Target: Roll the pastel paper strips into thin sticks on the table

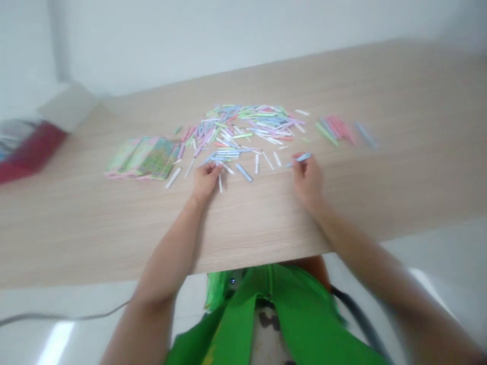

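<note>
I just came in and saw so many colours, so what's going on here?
A person is at a wooden table, handling little coloured sticks. The right hand holds a light blue stick. The left hand is at a white stick; it's too blurry to tell whether it grips it. Just beyond the hands lies a big, jumbled pile of sticks. Some pink and green sticks lie apart on the right, and colourful packets overlap on the left.

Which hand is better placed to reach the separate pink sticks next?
Probably the right hand: it is nearer the pink sticks, though it holds a blue stick. The left hand is farther off, beside the stick pile.
</note>
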The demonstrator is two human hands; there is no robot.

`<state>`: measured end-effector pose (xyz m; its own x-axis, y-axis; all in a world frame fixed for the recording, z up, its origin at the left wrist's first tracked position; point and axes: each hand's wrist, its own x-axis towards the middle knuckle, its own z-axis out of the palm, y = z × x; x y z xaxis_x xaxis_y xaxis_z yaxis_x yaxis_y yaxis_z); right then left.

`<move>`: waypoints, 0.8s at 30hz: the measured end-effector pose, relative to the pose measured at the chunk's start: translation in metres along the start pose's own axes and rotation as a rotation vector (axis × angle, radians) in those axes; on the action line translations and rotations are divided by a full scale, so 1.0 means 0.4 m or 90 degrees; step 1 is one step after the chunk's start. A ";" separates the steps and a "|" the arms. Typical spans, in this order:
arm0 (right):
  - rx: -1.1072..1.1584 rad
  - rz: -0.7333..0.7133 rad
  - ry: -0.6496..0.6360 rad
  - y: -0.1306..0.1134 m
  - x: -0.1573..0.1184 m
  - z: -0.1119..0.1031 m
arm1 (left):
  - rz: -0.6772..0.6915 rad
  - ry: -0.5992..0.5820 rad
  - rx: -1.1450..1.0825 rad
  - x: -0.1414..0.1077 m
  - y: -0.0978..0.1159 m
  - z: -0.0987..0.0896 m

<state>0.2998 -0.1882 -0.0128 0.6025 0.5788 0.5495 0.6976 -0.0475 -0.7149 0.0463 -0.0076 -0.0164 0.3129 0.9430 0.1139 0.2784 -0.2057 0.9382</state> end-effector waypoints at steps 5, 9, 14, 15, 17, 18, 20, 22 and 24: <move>0.024 0.100 0.038 0.056 0.058 -0.038 | -0.048 -0.004 -0.149 0.014 -0.003 -0.025; 0.096 0.171 0.019 0.087 0.082 -0.049 | -0.123 -0.016 -0.252 0.018 0.003 -0.039; 0.054 0.168 -0.022 0.081 0.072 -0.030 | -0.139 0.000 -0.301 0.018 -0.001 -0.042; 0.036 0.158 -0.028 0.075 0.067 -0.027 | -0.142 0.005 -0.304 0.019 -0.001 -0.041; 0.009 0.143 -0.043 0.063 0.056 -0.021 | -0.148 0.015 -0.311 0.019 -0.001 -0.041; -0.002 0.131 -0.050 0.056 0.051 -0.020 | -0.152 0.019 -0.315 0.019 0.000 -0.040; -0.029 0.086 -0.049 0.041 0.037 -0.022 | -0.158 0.020 -0.323 0.019 0.003 -0.040; -0.055 -0.006 -0.025 0.025 0.022 -0.028 | -0.160 0.018 -0.325 0.017 0.006 -0.040; -0.079 -0.136 -0.022 0.010 0.007 -0.036 | -0.158 0.023 -0.317 0.017 0.006 -0.039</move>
<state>0.3100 -0.1983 -0.0078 0.4246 0.6137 0.6657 0.8512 -0.0199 -0.5245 0.0349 0.0023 -0.0082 0.2591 0.9574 -0.1277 -0.1257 0.1645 0.9783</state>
